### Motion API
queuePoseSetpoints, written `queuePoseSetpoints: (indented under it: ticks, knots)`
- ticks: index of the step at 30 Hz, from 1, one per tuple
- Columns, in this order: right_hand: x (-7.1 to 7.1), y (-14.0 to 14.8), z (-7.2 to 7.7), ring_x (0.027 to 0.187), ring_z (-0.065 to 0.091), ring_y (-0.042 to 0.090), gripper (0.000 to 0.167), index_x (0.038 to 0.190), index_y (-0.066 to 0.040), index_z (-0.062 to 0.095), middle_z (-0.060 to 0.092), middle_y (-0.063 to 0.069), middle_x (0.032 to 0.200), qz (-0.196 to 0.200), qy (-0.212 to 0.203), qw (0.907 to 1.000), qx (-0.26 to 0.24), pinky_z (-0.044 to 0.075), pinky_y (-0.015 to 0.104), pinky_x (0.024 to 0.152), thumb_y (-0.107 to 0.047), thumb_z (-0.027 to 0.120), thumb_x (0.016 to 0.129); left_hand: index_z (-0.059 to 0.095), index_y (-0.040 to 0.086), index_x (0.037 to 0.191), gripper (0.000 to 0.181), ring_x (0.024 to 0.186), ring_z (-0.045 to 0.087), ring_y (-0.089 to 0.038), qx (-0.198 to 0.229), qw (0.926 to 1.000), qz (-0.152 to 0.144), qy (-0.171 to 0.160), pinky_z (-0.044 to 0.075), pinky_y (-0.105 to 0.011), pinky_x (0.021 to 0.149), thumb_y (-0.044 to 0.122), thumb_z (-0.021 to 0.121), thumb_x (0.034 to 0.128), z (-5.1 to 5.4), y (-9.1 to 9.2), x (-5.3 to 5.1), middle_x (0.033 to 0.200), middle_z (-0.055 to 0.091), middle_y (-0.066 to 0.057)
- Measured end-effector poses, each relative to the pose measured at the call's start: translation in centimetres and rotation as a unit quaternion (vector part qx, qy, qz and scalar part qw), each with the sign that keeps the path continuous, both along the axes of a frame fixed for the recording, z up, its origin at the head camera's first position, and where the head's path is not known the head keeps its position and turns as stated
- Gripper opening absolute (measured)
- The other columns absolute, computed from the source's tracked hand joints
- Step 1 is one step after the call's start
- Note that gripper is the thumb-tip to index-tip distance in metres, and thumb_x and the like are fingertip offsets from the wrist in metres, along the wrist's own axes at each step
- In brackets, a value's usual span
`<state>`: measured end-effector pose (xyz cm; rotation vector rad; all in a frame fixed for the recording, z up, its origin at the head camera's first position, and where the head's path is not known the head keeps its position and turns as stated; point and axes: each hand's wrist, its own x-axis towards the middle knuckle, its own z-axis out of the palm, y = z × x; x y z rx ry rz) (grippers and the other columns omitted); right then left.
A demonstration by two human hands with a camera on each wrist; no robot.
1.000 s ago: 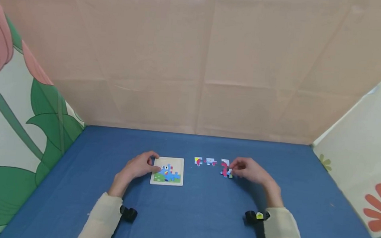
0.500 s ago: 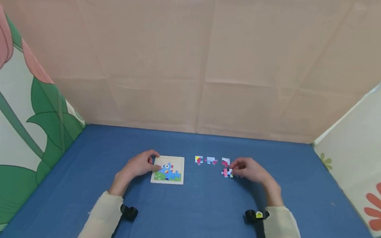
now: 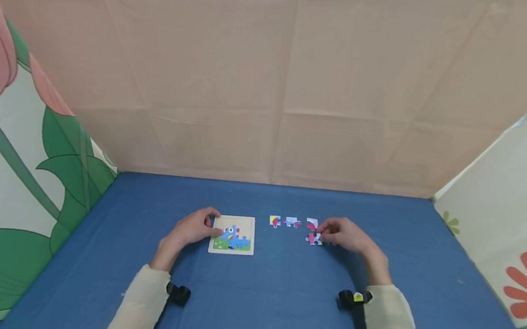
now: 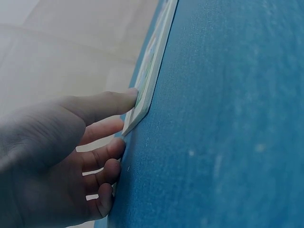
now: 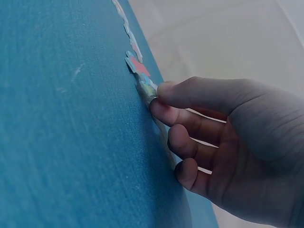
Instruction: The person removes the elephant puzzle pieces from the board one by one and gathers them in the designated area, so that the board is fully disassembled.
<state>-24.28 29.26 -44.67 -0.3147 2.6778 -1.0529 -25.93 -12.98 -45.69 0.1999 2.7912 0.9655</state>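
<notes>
A square jigsaw puzzle board [image 3: 231, 252] with a pale rim lies left of the middle, its lower part filled with a blue animal on green. My left hand [image 3: 193, 227] grips the board's left side, thumb over the rim and fingers along the outer edge; the left wrist view shows the thumb [image 4: 111, 104] on top. My right hand [image 3: 346, 235] pinches a pink and blue jigsaw piece [image 3: 314, 239] by its right edge between thumb and index finger. In the right wrist view this piece [image 5: 140, 67] is slightly tilted, its near corner hidden by the fingertips.
Three loose jigsaw pieces form a row between board and right hand: a yellow-pink one [image 3: 275, 221], a light blue one [image 3: 292, 222] and a white-pink one [image 3: 312, 223]. A blue cloth [image 3: 252, 303] covers the table. A beige sheet [image 3: 279, 83] rises behind.
The piece pinched by my right hand has tipped a little and its face looks lighter than a second ago. My left hand and the board stay in place.
</notes>
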Motion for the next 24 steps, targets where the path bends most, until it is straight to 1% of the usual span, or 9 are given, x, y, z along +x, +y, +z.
queuePoseSetpoints:
  ticks: [8, 16, 20, 24]
  knots:
    - [0.1, -0.2, 0.2, 0.081, 0.057, 0.018, 0.017, 0.110, -0.008, 0.069, 0.067, 0.005, 0.095, -0.001, 0.015, 0.9998, 0.010, 0.049, 0.031, 0.072, -0.013, 0.064, 0.095, 0.063, 0.017, 0.127, 0.050, 0.068, 0.048, -0.019, -0.002, 1.0000, 0.001, 0.000, 0.031, -0.032, 0.061, 0.036, 0.079, 0.0831, -0.1, 0.0, -0.1, 0.081, 0.054, -0.003]
    - [0.3, -1.2, 0.6, 0.084, 0.059, 0.019, 0.017, 0.110, -0.013, 0.071, 0.068, 0.003, 0.099, -0.009, 0.025, 0.9995, 0.015, 0.050, 0.032, 0.075, -0.016, 0.065, 0.094, 0.063, 0.017, 0.127, 0.050, 0.069, 0.048, -0.019, -0.003, 1.0000, -0.001, -0.002, 0.031, -0.032, 0.062, 0.037, 0.079, 0.0832, -0.3, -0.1, -0.2, 0.082, 0.054, -0.003]
    - [0.2, -1.9, 0.8, 0.084, 0.058, 0.018, 0.019, 0.111, -0.011, 0.071, 0.068, 0.002, 0.099, 0.005, 0.038, 0.9992, 0.015, 0.050, 0.032, 0.074, -0.017, 0.066, 0.095, 0.063, 0.017, 0.127, 0.050, 0.070, 0.048, -0.019, -0.003, 1.0000, -0.001, -0.003, 0.032, -0.032, 0.062, 0.036, 0.079, 0.0833, -0.2, 0.0, -0.1, 0.082, 0.054, -0.003]
    - [0.2, -2.6, 0.8, 0.081, 0.057, 0.017, 0.016, 0.108, -0.010, 0.071, 0.067, 0.002, 0.095, 0.018, 0.052, 0.9984, 0.014, 0.048, 0.032, 0.071, -0.017, 0.067, 0.094, 0.063, 0.017, 0.127, 0.050, 0.070, 0.048, -0.019, -0.002, 1.0000, -0.001, -0.002, 0.032, -0.032, 0.062, 0.036, 0.079, 0.0836, -0.1, -0.1, -0.1, 0.082, 0.054, -0.004]
